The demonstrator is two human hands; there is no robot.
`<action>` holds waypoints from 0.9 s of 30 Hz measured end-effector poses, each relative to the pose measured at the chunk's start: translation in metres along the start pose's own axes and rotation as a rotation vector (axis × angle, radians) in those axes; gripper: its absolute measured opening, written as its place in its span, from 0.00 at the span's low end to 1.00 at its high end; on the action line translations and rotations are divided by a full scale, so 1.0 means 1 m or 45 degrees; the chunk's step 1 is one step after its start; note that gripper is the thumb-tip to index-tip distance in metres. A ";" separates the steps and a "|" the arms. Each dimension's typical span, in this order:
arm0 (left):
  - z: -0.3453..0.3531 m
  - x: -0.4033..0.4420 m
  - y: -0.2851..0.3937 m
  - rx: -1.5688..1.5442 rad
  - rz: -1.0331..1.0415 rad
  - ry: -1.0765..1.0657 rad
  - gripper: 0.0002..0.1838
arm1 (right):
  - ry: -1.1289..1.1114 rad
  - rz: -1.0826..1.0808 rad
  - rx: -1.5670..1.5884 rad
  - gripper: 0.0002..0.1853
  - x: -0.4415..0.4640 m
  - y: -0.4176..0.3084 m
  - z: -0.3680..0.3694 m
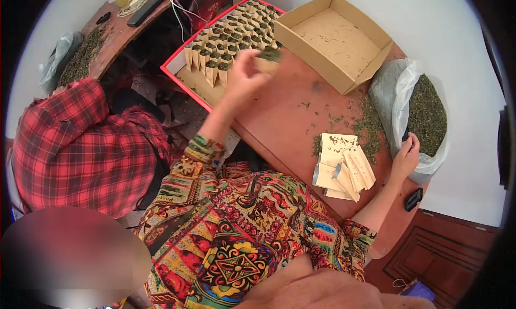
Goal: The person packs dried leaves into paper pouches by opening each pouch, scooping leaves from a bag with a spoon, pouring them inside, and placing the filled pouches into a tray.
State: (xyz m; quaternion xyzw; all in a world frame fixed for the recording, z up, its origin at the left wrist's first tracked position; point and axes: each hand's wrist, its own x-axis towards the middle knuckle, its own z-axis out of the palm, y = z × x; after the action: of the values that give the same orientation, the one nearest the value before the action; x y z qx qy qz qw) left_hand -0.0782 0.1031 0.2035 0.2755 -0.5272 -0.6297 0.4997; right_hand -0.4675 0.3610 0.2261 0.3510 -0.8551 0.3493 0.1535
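My left hand pinches a small brown paper packet, blurred, with dark green leaf showing at its top. It is over the near right side of a red-edged tray, where rows of upright paper packets filled with dried leaf stand. At the right, my right hand closes on a small dark object, partly hidden, at the edge of a plastic bag of dried green leaf. Flat paper packets lie fanned in a pile left of that hand.
An open cardboard box with leaf crumbs stands at the back. Loose leaf is scattered on the red-brown table. A black object lies near the right edge. Another person in a checked shirt sits at the left by a second table.
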 end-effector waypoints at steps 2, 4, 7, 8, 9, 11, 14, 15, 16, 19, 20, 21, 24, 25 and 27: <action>-0.053 0.006 -0.001 0.324 0.146 0.222 0.30 | 0.007 -0.005 0.012 0.15 -0.001 0.003 0.002; -0.113 0.019 -0.026 0.275 0.272 0.389 0.28 | 0.000 0.001 0.014 0.15 -0.001 0.005 0.003; -0.171 0.028 -0.043 0.403 0.307 0.590 0.26 | 0.002 0.017 0.012 0.15 -0.002 0.002 0.002; -0.189 0.032 -0.054 0.469 0.296 0.667 0.25 | 0.004 0.017 0.010 0.15 -0.002 0.004 0.003; -0.208 0.036 -0.066 0.516 0.204 0.719 0.25 | 0.006 0.016 0.005 0.15 -0.002 0.004 0.003; -0.230 0.042 -0.082 0.608 0.017 0.821 0.24 | -0.003 0.011 -0.018 0.15 -0.002 0.004 0.002; -0.239 0.051 -0.100 0.604 -0.017 0.922 0.23 | -0.006 0.011 -0.008 0.15 -0.002 0.005 0.003; -0.241 0.054 -0.104 0.619 -0.074 0.939 0.23 | -0.006 0.012 0.002 0.15 -0.002 0.004 0.003; -0.243 0.057 -0.108 0.633 -0.131 0.955 0.23 | -0.008 0.011 -0.007 0.15 -0.002 0.004 0.003; -0.251 0.064 -0.121 0.721 -0.161 0.919 0.22 | -0.017 0.007 -0.036 0.15 -0.001 0.003 0.001; -0.254 0.066 -0.126 0.759 -0.147 0.893 0.23 | -0.023 0.007 -0.045 0.15 -0.001 0.004 0.001; -0.249 0.064 -0.124 0.838 -0.146 0.846 0.23 | -0.029 0.006 -0.053 0.15 -0.001 0.004 0.001; -0.225 0.059 -0.106 1.003 -0.154 0.739 0.26 | -0.027 0.009 -0.037 0.15 -0.001 0.003 0.001; -0.227 0.060 -0.111 1.011 -0.169 0.727 0.28 | -0.024 0.002 -0.035 0.15 -0.001 0.003 0.001; -0.237 0.064 -0.124 1.010 -0.211 0.694 0.31 | -0.018 -0.013 -0.033 0.15 -0.001 0.004 0.001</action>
State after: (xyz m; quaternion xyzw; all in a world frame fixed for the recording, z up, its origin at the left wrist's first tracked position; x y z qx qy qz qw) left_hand 0.0645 -0.0546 0.0289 0.6404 -0.5528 -0.3229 0.4244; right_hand -0.4696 0.3627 0.2226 0.3561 -0.8587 0.3350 0.1536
